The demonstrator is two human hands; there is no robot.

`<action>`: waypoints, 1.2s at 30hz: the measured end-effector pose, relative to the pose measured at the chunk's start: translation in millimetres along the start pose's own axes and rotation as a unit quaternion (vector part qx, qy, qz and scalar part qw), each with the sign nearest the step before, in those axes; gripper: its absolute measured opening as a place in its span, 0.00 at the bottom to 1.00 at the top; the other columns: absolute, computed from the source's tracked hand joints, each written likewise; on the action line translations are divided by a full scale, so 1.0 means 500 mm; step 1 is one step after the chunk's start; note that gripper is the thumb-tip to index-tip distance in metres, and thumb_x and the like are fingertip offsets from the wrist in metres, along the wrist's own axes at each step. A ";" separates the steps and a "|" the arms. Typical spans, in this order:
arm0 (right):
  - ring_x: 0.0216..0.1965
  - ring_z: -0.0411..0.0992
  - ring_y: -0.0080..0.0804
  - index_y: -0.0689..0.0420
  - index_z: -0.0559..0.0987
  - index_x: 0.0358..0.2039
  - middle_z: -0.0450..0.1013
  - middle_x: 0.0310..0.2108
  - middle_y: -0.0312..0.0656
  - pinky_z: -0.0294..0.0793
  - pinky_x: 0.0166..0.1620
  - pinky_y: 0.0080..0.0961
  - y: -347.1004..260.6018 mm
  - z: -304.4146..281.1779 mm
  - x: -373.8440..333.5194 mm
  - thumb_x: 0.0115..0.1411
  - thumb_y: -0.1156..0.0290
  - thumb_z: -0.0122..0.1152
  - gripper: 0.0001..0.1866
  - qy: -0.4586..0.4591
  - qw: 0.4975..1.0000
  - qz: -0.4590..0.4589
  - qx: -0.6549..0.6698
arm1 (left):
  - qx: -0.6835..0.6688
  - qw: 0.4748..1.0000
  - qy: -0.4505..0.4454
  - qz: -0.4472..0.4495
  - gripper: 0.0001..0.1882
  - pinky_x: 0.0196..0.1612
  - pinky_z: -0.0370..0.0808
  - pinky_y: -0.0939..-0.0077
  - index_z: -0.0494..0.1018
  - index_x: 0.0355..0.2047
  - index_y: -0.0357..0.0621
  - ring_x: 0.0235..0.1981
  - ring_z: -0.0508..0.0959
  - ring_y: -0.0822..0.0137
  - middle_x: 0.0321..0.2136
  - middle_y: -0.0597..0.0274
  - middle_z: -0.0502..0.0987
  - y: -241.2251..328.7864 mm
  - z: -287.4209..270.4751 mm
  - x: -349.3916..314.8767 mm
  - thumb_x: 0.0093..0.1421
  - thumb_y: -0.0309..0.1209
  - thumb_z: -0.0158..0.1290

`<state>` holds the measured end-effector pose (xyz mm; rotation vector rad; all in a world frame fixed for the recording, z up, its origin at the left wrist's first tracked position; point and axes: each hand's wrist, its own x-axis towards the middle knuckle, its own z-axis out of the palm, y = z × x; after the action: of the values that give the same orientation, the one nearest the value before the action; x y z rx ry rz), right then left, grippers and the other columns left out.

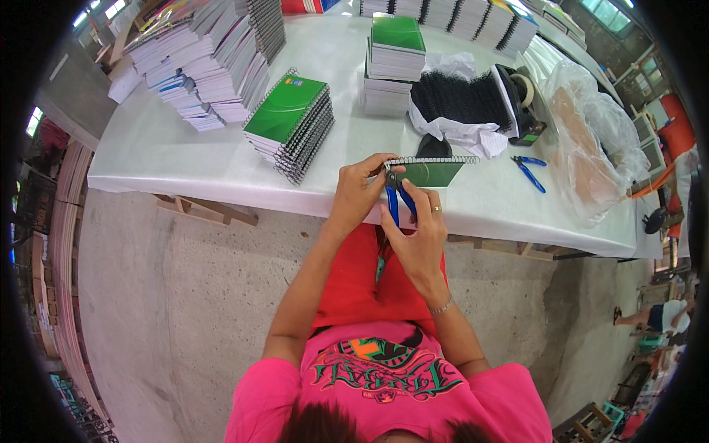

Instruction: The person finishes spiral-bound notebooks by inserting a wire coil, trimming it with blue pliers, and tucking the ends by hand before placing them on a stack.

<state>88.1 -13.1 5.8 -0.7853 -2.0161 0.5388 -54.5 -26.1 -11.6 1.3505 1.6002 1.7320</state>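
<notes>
My left hand [357, 190] is closed on the left end of a green spiral notebook [432, 174], whose wire coil runs along its upper edge. In my right hand [421, 232] are wire cutters [393, 201] with blue handles, their jaws up at the coil's left end by my left fingertips. Whether the jaws are closed on the wire I cannot tell. The notebook is held at the table's front edge, and a black object [433, 146] lies partly hidden behind it. To the left rests a stack of coil-bound green notebooks [289, 118].
Unbound green-covered pads [395, 55] are stacked behind, beside a pile of black coils [461, 100] on white paper. A tape dispenser [526, 111], blue-handled pliers [530, 173] and a clear plastic bag [598, 125] lie right. Tall paper stacks [214, 66] stand far left on the white table [155, 151].
</notes>
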 end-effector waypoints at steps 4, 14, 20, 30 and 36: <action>0.26 0.78 0.39 0.59 0.69 0.43 0.73 0.32 0.44 0.81 0.32 0.31 0.018 -0.053 0.025 0.67 0.54 0.50 0.19 -0.234 0.584 0.384 0.675 | 0.022 0.998 0.040 0.037 0.13 0.36 0.77 0.76 0.75 0.44 0.35 0.33 0.82 0.70 0.33 0.53 0.83 0.022 0.025 -0.014 0.60 0.18 0.49; 0.36 0.71 0.33 0.61 0.70 0.50 0.70 0.35 0.45 0.71 0.42 0.29 0.194 -0.162 0.126 0.63 0.67 0.57 0.17 -0.161 0.967 0.160 0.116 | 0.042 0.980 0.193 0.004 0.16 0.28 0.67 0.90 0.76 0.50 0.39 0.24 0.71 0.83 0.27 0.69 0.80 0.165 -0.086 0.040 0.61 0.26 0.58; 0.49 0.66 0.51 0.58 0.72 0.51 0.68 0.47 0.55 0.65 0.53 0.42 0.362 -0.143 0.126 0.59 0.69 0.60 0.19 0.016 0.979 -0.007 -0.202 | 0.071 0.946 0.315 0.035 0.15 0.25 0.61 0.87 0.75 0.47 0.36 0.23 0.66 0.83 0.24 0.66 0.77 0.154 -0.270 0.091 0.62 0.29 0.58; 0.58 0.60 0.51 0.48 0.76 0.49 0.64 0.54 0.51 0.54 0.60 0.49 0.317 -0.119 0.131 0.58 0.67 0.62 0.17 0.094 0.955 0.004 -0.280 | 0.193 0.912 0.361 -0.002 0.15 0.35 0.65 0.82 0.79 0.40 0.36 0.32 0.68 0.79 0.31 0.66 0.76 0.019 -0.337 0.069 0.60 0.35 0.60; 0.59 0.59 0.49 0.44 0.77 0.48 0.64 0.54 0.48 0.53 0.60 0.49 0.252 -0.093 0.209 0.57 0.67 0.63 0.17 0.102 0.973 -0.014 -0.205 | 0.037 0.940 0.336 -0.036 0.18 0.30 0.63 0.84 0.78 0.41 0.34 0.27 0.63 0.79 0.29 0.68 0.74 -0.007 -0.341 0.068 0.58 0.38 0.61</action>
<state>125.2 152.9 10.6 -1.0113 -1.9638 0.0158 -214.8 -84.8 20.4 0.7316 2.0380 2.2508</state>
